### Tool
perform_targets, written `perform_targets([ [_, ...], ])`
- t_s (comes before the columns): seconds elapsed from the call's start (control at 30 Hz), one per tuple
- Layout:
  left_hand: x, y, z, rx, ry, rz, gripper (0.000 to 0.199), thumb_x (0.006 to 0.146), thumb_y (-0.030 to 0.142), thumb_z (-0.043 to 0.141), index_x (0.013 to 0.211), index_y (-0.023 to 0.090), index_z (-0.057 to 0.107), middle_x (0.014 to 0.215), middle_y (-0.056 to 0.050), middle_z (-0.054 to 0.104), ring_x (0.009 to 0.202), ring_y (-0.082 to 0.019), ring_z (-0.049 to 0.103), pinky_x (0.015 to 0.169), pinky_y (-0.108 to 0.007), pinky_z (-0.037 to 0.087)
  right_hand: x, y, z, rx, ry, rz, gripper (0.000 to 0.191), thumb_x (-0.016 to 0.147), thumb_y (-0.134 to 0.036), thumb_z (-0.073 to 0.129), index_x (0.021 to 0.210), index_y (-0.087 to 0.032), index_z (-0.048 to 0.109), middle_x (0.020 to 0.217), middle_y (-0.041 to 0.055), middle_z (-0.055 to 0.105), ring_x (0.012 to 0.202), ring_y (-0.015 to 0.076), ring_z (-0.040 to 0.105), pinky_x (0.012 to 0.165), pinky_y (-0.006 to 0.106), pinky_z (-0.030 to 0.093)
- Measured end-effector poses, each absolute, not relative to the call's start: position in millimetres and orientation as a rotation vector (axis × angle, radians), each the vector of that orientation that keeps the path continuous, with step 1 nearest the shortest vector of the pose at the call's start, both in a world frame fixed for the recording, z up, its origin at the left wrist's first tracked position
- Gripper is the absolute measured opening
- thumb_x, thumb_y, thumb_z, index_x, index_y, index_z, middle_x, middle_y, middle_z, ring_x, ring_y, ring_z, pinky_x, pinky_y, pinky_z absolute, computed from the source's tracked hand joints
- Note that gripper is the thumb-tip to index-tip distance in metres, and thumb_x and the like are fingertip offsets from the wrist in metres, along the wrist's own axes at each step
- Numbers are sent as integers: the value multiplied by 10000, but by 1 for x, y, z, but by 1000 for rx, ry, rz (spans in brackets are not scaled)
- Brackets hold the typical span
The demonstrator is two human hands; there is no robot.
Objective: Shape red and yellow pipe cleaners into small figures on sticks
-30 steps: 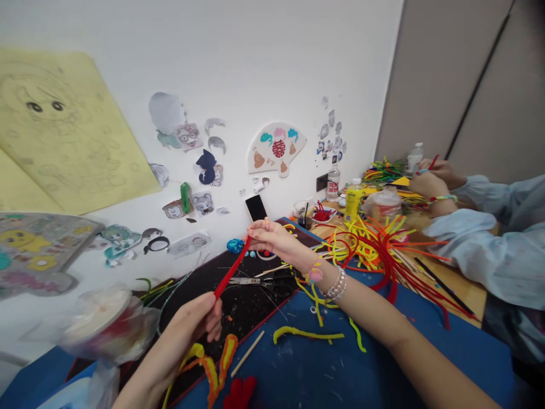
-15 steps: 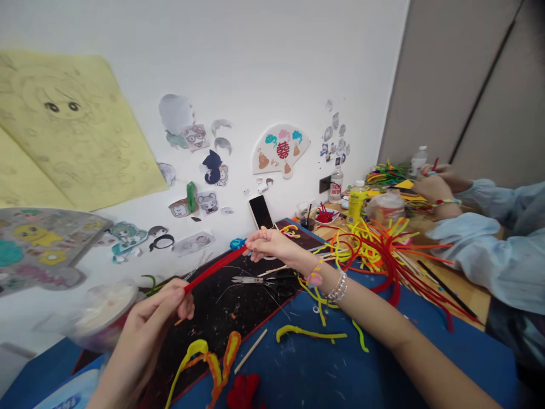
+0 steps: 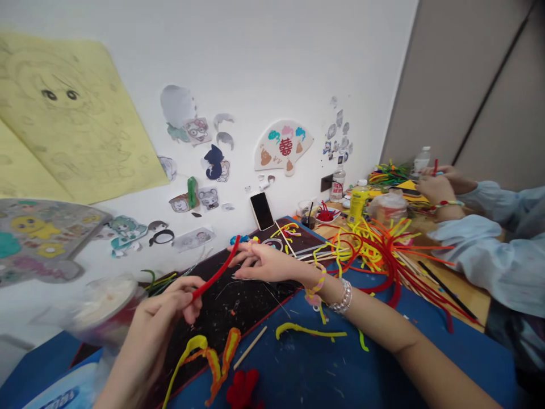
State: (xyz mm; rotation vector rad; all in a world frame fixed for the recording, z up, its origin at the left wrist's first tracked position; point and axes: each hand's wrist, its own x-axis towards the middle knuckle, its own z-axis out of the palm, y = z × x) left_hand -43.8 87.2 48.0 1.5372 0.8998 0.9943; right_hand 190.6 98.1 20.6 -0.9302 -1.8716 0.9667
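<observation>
Nearest, well short of the phone [image 3: 261, 211] and slightly left of its line, lies a red piece [image 3: 243, 389]. An orange loop [image 3: 214, 366] sits left of that line, a stick [image 3: 250, 347] close to it, a yellow strip [image 3: 310, 332] to its right.

The left hand [image 3: 170, 307], short of the phone and well to its left, pinches the near end of a red strip [image 3: 217, 277] between thumb and forefinger. The strip extends off those fingers obliquely, up and rightward toward the phone, curving slightly; its free tip stands short of the phone, to its left. The left hand is the nearer, being in contact.

The right hand [image 3: 272, 262], just short of the phone, has its fingers extended and loosely parted, pinching nothing visible. They point left, across the strip's long axis, near its free tip; whether they touch it cannot be determined.

A pile [image 3: 361, 250] of coloured strips lies right of the phone. Farther right, beyond the pile, are a co-worker's hands [image 3: 438, 184].
</observation>
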Motion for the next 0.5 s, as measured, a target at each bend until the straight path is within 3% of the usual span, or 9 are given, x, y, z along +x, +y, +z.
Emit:
perform_targets([
  [0.1, -44, 87, 46, 1499, 907, 1069, 345, 643, 211, 592, 338, 152, 442, 815, -21, 573, 711, -139, 476, 654, -204, 403, 188, 89, 25, -1044, -1905, 657, 787, 751, -355, 619, 1384, -161, 193, 1156, 129, 573, 873, 174, 616, 702, 275, 504],
  [0.23, -48, 89, 45, 1391, 923, 1153, 345, 591, 160, 591, 303, 149, 402, 835, -11, 586, 799, -152, 491, 653, -177, 409, 184, 80, 31, -1109, -1976, 264, 806, 772, -319, 598, 1407, -145, 134, 1289, 150, 472, 1074, 234, 516, 873, 345, 432],
  [0.3, -48, 89, 45, 1368, 933, 1162, 344, 584, 157, 595, 301, 148, 399, 807, -15, 596, 793, -146, 491, 631, -163, 410, 185, 79, 32, -1095, -2017, 157, 661, 819, -288, 539, 1383, -141, 227, 1348, 128, 415, 1134, 220, 468, 923, 329, 393],
  [0.4, -46, 87, 47, 1271, 929, 1191, 348, 576, 165, 603, 317, 148, 371, 678, -13, 577, 657, -122, 469, 565, -167, 411, 185, 83, 29, -1081, -2192, 64, 314, 891, -260, 422, 1168, -170, 539, 1176, 54, 590, 1025, 184, 537, 891, 304, 393],
  [0.5, -43, 86, 52, 1082, 935, 1231, 347, 612, 157, 579, 358, 148, 343, 636, 3, 553, 525, -98, 401, 502, -187, 411, 184, 86, 25, -1131, -2303, -34, 284, 909, -282, 387, 996, -181, 638, 1010, 32, 666, 889, 169, 576, 791, 283, 416],
])
